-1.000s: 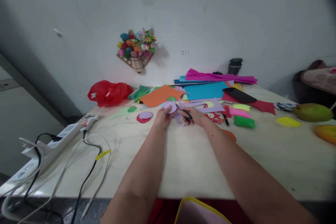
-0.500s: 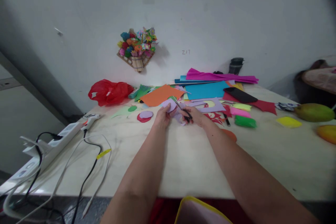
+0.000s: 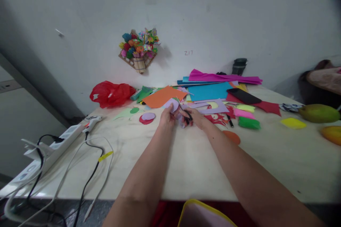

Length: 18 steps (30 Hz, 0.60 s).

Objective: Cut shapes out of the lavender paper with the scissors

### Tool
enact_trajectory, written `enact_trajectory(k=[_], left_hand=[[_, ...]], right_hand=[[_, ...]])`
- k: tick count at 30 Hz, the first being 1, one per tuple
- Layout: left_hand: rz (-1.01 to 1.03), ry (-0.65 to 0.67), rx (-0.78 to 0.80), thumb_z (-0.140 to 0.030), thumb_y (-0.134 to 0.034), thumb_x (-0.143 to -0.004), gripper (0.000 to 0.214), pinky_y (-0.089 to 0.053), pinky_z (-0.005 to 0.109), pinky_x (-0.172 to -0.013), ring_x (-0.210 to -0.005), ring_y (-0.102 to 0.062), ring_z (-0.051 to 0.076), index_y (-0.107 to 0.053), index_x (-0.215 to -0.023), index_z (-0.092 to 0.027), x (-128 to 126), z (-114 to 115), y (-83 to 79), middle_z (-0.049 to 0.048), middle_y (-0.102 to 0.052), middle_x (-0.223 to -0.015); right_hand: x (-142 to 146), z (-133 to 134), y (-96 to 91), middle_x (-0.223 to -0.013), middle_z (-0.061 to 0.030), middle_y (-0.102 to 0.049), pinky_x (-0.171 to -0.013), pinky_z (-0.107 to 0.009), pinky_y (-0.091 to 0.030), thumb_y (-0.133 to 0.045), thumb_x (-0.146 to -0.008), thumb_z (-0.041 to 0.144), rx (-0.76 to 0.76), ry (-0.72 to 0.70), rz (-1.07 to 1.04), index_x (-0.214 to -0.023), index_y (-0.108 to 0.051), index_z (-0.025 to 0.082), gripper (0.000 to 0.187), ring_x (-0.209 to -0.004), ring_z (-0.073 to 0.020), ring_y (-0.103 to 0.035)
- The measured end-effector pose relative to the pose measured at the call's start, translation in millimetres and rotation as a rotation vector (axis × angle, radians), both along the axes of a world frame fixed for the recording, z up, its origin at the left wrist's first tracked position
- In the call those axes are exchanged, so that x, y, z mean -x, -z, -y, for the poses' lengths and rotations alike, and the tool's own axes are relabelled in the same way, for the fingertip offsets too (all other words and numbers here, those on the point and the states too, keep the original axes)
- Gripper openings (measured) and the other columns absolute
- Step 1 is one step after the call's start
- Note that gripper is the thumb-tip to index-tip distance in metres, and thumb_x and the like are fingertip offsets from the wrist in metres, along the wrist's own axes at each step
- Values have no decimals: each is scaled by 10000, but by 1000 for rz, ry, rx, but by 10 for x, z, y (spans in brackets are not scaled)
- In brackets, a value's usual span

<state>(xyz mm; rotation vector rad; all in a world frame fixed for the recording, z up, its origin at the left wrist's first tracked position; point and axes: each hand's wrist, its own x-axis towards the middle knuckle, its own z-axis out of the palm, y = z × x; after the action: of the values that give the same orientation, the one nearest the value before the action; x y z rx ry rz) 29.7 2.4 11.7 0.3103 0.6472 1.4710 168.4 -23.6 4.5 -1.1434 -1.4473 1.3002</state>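
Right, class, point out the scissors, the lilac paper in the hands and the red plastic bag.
scissors (image 3: 188,116): head view, on the black handle.
lilac paper (image 3: 172,105): head view, on its upper flap.
red plastic bag (image 3: 110,94): head view, on its crumpled middle.

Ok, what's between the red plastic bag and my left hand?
Head view: a lilac paper circle on a red one and a small green paper oval lie between the red plastic bag and the left hand.

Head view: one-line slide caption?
Left hand holds lilac paper while right hand cuts it with scissors on a craft-strewn table.
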Motion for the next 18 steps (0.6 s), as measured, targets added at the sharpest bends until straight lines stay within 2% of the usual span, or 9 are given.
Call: enact_trajectory(k=[6,15,18], left_hand=[[-5,12,21,-61,-606,-908,145,-603,250,-585,-631,-736,183,-695,-981,-149,-49,5,8,57,-744,-762],[41,-18,43,-60,-575,-925,185,-595,243,-548,-588,-721,174,-695,-1009,-174,-96,14,-1,43,-741,-726],[44,-23,47,-59,-575,-930,160,-586,227,-532,-582,-718,165,-690,-954,-169,-108,30,-13,43,-738,-728]], right_hand=[[7,-37,50,-562,7,-634,-323,-178,-307,-711,-855,441,-27,6,-18,-759,-577,177,312,-386,-101,-564],[28,-3,14,-531,14,-596,-312,-188,-287,-694,-859,398,-18,44,-13,-730,-573,187,275,-375,-100,-518],[26,0,6,-531,17,-591,-308,-185,-279,-686,-863,372,-9,46,-19,-735,-571,189,252,-372,-96,-509]])
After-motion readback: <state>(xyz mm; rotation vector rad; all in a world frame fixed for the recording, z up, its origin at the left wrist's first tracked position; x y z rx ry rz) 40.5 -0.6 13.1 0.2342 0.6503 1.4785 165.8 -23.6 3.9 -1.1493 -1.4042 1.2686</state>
